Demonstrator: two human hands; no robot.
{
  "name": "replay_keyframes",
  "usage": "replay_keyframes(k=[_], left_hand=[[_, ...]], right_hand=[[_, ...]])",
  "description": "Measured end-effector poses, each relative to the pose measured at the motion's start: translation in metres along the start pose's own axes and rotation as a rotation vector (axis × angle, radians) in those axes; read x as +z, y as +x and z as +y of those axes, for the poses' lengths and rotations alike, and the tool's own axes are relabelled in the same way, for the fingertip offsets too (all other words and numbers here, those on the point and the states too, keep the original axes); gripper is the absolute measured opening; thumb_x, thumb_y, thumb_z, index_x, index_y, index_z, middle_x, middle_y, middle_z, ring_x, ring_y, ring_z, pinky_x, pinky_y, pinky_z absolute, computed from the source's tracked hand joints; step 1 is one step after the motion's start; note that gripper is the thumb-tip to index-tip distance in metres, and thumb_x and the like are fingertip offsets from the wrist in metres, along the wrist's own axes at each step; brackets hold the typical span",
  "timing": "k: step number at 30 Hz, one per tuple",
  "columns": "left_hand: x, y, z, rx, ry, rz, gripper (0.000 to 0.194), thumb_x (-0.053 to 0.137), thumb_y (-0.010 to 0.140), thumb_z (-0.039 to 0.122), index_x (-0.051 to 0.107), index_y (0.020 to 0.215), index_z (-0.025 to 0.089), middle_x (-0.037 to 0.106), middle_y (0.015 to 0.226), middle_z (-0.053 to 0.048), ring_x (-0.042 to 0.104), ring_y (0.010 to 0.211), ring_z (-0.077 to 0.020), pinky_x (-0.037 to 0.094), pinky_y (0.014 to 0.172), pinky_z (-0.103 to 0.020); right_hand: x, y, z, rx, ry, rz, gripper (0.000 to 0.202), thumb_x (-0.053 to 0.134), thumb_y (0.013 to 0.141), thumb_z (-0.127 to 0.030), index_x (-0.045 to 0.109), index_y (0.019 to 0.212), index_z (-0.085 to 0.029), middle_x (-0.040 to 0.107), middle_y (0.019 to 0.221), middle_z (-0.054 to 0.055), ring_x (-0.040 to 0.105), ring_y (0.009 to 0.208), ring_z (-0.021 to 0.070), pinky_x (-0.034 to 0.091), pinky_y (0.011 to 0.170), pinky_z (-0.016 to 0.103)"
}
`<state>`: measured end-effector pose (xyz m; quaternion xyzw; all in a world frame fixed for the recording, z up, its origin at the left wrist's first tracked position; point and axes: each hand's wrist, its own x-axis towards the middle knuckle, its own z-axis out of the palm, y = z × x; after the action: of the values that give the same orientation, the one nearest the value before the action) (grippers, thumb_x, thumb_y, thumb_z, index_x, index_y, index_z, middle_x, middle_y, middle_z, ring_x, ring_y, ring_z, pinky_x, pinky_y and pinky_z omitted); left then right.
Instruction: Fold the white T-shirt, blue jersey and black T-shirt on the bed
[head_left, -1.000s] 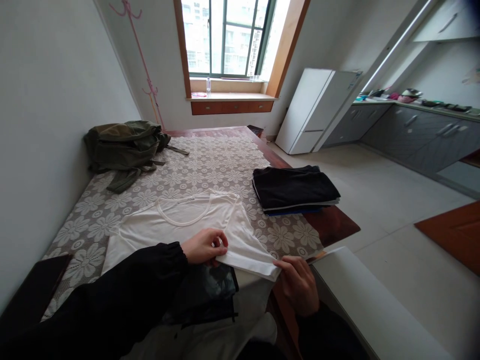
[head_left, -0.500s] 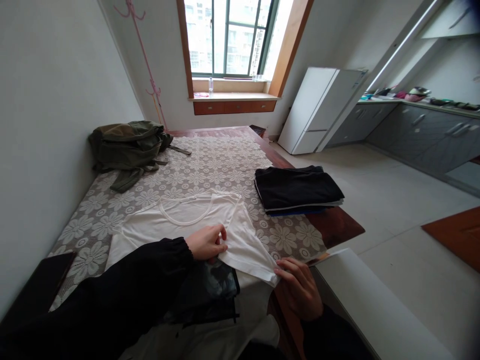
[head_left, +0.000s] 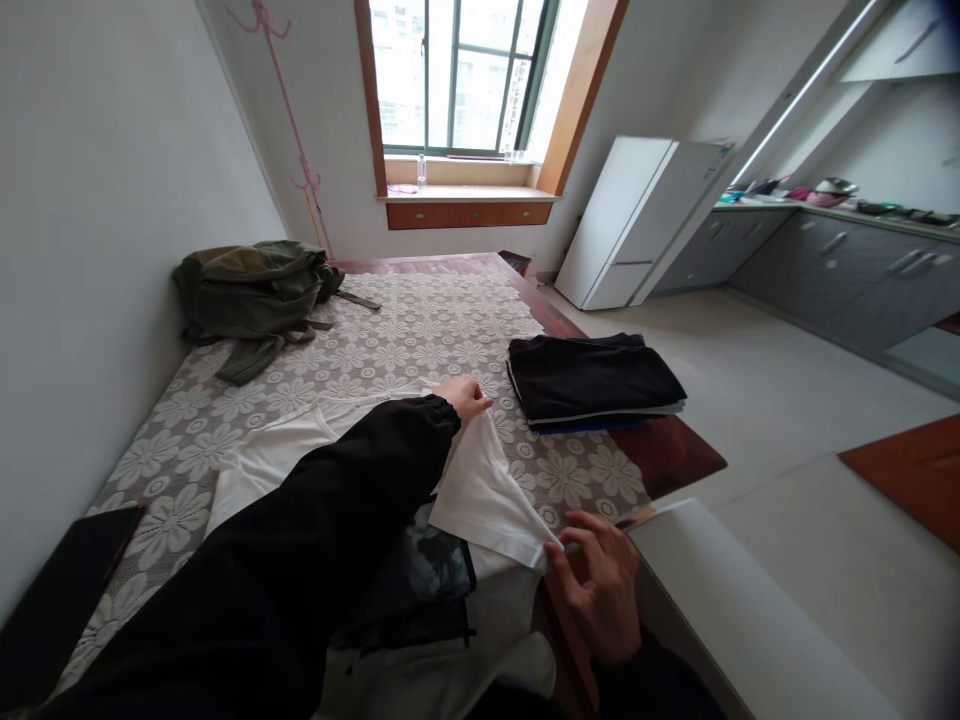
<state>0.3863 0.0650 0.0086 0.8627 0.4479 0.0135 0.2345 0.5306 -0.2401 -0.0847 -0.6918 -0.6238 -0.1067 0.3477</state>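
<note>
A white T-shirt [head_left: 487, 500] lies spread on the lace tablecloth [head_left: 427, 325], neckline at the far side. My left hand [head_left: 465, 397] is closed at the shirt's right shoulder, pinching the fabric there. My left black sleeve stretches across the shirt and hides much of its middle. Between thumb and fingers, my right hand [head_left: 598, 580] grips the hem corner of the shirt's right sleeve at the table's edge, and the sleeve is drawn out between both hands. A dark patterned folded cloth [head_left: 427, 570] lies on the lower part of the shirt, partly under my left arm.
A stack of folded dark clothes [head_left: 596, 378] sits at the table's right edge. At the far left is a green backpack [head_left: 251, 295], and a flat black object [head_left: 71, 570] lies near left. A white panel [head_left: 750, 610] stands close on the right. Beyond is a white refrigerator [head_left: 622, 220].
My left hand has moved away from me, from the sleeve's inner part up to the shirt's shoulder. My right hand keeps hold of the sleeve hem, nearly in place.
</note>
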Motion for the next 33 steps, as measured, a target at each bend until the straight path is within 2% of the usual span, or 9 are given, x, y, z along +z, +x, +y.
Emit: replay_keyframes(k=[4, 11, 19, 23, 25, 27, 30, 33], left_hand=[[0.01, 0.012, -0.001, -0.016, -0.028, 0.037, 0.026, 0.065, 0.091, 0.041, 0.078, 0.1, 0.02, 0.077, 0.105, -0.01, 0.068, 0.102, -0.0248, 0.05, 0.087, -0.031], [0.025, 0.003, -0.007, -0.025, -0.078, 0.144, 0.029, 0.056, 0.098, 0.043, 0.073, 0.111, 0.023, 0.074, 0.118, -0.008, 0.065, 0.112, -0.0256, 0.048, 0.095, -0.035], [0.024, 0.002, -0.007, -0.055, -0.11, 0.174, 0.032, 0.055, 0.098, 0.045, 0.072, 0.113, 0.023, 0.076, 0.111, -0.008, 0.067, 0.108, -0.026, 0.049, 0.091, -0.035], [0.023, -0.002, -0.008, -0.023, -0.11, 0.166, 0.029, 0.055, 0.099, 0.043, 0.07, 0.113, 0.022, 0.076, 0.111, -0.007, 0.068, 0.106, -0.0238, 0.05, 0.09, -0.033], [0.022, -0.006, -0.009, 0.015, -0.106, 0.16, 0.029, 0.053, 0.1, 0.04, 0.066, 0.118, 0.022, 0.075, 0.111, -0.006, 0.068, 0.105, -0.0219, 0.051, 0.089, -0.032], [0.021, -0.014, -0.009, 0.069, -0.088, 0.159, 0.029, 0.052, 0.1, 0.037, 0.063, 0.122, 0.023, 0.073, 0.116, -0.006, 0.067, 0.109, -0.0214, 0.052, 0.091, -0.032], [0.023, -0.03, -0.005, 0.173, -0.03, 0.161, 0.027, 0.056, 0.097, 0.032, 0.063, 0.121, 0.023, 0.065, 0.131, -0.008, 0.059, 0.125, -0.0244, 0.047, 0.105, -0.037], [0.032, -0.049, 0.002, 0.264, 0.025, 0.148, 0.028, 0.062, 0.093, 0.032, 0.065, 0.119, 0.023, 0.058, 0.143, -0.009, 0.05, 0.135, -0.0282, 0.04, 0.114, -0.043]], right_hand=[[-0.005, 0.0, 0.003, 0.037, 0.033, -0.032, 0.018, 0.058, 0.099, -0.041, 0.064, 0.093, -0.025, 0.066, 0.119, 0.01, 0.06, 0.113, 0.0317, 0.041, 0.1, 0.053], [-0.009, 0.003, 0.003, 0.038, 0.031, -0.078, 0.018, 0.059, 0.097, -0.04, 0.064, 0.088, -0.025, 0.064, 0.129, 0.011, 0.056, 0.122, 0.034, 0.04, 0.104, 0.057], [-0.013, 0.003, 0.005, -0.008, 0.021, -0.13, 0.017, 0.059, 0.096, -0.036, 0.062, 0.084, -0.025, 0.06, 0.136, 0.011, 0.051, 0.13, 0.0356, 0.038, 0.108, 0.062], [-0.016, 0.008, 0.005, -0.031, 0.003, -0.111, 0.014, 0.063, 0.094, -0.036, 0.062, 0.087, -0.025, 0.061, 0.136, 0.011, 0.052, 0.131, 0.0379, 0.038, 0.108, 0.066], [-0.02, 0.016, 0.003, -0.069, 0.057, -0.08, 0.009, 0.064, 0.094, -0.033, 0.062, 0.096, -0.025, 0.062, 0.135, 0.012, 0.054, 0.131, 0.0367, 0.042, 0.109, 0.063], [-0.023, 0.028, -0.002, -0.13, 0.142, -0.087, 0.013, 0.062, 0.095, -0.027, 0.062, 0.108, -0.025, 0.061, 0.137, 0.012, 0.056, 0.133, 0.0334, 0.047, 0.109, 0.057], [-0.023, 0.055, -0.017, -0.245, 0.197, -0.219, 0.023, 0.056, 0.098, -0.02, 0.061, 0.12, -0.025, 0.063, 0.137, 0.011, 0.058, 0.132, 0.0283, 0.052, 0.109, 0.047], [-0.011, 0.082, -0.034, -0.308, 0.168, -0.362, 0.032, 0.048, 0.098, -0.014, 0.063, 0.124, -0.025, 0.066, 0.134, 0.009, 0.063, 0.128, 0.0251, 0.055, 0.106, 0.041]])
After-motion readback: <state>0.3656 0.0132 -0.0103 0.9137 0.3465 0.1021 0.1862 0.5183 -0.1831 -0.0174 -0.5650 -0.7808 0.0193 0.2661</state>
